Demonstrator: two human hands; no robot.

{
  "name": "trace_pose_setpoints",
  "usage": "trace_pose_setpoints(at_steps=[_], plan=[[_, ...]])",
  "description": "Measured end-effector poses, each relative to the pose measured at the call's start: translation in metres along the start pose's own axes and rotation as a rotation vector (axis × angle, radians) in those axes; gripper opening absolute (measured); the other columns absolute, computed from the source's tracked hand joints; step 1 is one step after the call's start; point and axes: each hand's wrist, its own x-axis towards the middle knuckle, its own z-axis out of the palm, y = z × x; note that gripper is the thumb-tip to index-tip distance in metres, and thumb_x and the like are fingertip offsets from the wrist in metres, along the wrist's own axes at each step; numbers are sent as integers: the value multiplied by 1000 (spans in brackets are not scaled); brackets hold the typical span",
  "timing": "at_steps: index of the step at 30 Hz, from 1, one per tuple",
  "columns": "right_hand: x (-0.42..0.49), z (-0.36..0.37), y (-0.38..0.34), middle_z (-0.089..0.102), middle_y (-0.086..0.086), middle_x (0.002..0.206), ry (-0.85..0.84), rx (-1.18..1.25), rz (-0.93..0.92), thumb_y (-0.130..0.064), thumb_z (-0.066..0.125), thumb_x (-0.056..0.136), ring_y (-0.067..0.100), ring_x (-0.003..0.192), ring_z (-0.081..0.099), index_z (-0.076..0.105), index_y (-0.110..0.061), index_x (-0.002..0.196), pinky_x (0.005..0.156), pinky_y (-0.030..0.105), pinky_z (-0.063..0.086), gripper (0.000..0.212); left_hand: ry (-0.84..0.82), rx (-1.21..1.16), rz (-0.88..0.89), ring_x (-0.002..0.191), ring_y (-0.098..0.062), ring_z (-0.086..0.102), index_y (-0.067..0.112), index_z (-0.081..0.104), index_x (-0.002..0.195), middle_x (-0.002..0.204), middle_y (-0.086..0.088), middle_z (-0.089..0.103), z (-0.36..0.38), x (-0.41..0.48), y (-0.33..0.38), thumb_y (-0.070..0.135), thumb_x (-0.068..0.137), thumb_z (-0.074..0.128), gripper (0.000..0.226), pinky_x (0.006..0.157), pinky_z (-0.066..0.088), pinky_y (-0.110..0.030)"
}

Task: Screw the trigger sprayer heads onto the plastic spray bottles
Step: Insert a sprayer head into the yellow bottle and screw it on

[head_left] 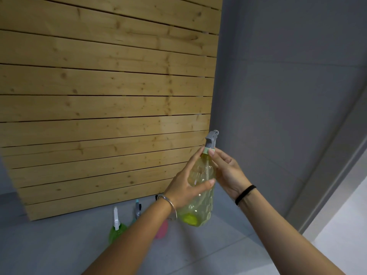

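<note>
I hold a clear yellowish plastic spray bottle (200,203) up in the air, tilted slightly. My left hand (185,185) grips its upper body, thumb across the front. A grey trigger sprayer head (211,138) with a pale green collar sits on the bottle's neck. My right hand (226,168) pinches that collar with its fingertips. The dip tube shows inside the bottle.
On the grey floor below stand a green spray bottle (117,232) with a white head, another bottle with a teal and grey head (137,209), and a pink bottle (161,230) partly hidden by my left forearm. A slatted wooden panel (107,96) leans against the grey wall.
</note>
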Motion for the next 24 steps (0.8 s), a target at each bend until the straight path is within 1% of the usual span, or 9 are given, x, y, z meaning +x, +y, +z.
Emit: trace_pose_setpoints(at_steps=[3,7,10,13,15,17,19,21,24], plan=[[1,-8,-4,60,19,118,-89,-63,35,-32,63,81,29,110,58,56,0,124,103,43,44,54,-32,18,12,127,24,27,63,18,136,134,53,27,-5,0,1,47,75,68,81,93,26,7],[2,-13,-6,63,14,122,-166,-142,64,-37,52,88,25,113,60,58,-6,126,102,39,47,49,-86,81,46,131,20,26,62,15,137,143,47,20,-8,1,0,45,77,68,82,106,28,-12],[3,-10,-6,69,10,113,-153,-107,15,-31,60,83,20,107,65,62,-6,119,90,31,55,44,-3,88,-18,116,27,38,66,2,134,127,47,41,-6,0,0,51,65,74,100,96,36,-7],[4,-5,-2,71,10,110,-32,-61,-39,-25,67,77,21,105,65,63,-6,113,92,33,54,41,125,97,-172,101,0,60,64,-2,129,115,20,59,-5,2,2,61,46,76,114,79,46,-21],[5,-3,4,68,16,117,39,-73,-46,-19,67,81,28,110,63,57,-1,122,101,41,48,45,172,214,-185,96,-10,62,53,7,128,116,17,59,-5,5,0,66,42,72,109,73,47,-26],[4,-1,6,67,17,120,71,-92,-52,-17,66,84,31,115,61,50,0,131,106,46,44,52,199,254,-197,97,-13,61,45,15,126,118,15,58,-4,7,-3,67,41,70,103,77,48,-29],[4,-1,3,71,12,115,55,-140,-84,-23,71,77,26,112,64,56,-5,127,104,45,45,55,185,185,-196,103,-14,59,43,19,125,120,10,57,-2,9,-7,62,42,75,102,83,48,-29],[3,-1,0,73,10,111,50,-157,-111,-27,74,70,21,110,66,60,-7,123,103,44,46,58,145,97,-169,109,-11,54,43,18,128,121,8,52,-2,9,-7,57,43,81,106,82,43,-19],[5,-5,-3,71,12,112,93,-149,-131,-21,71,78,20,108,67,53,-1,130,100,40,49,59,106,-1,-149,113,-2,47,42,19,135,120,13,47,-4,10,-9,53,49,83,107,85,36,-12]])
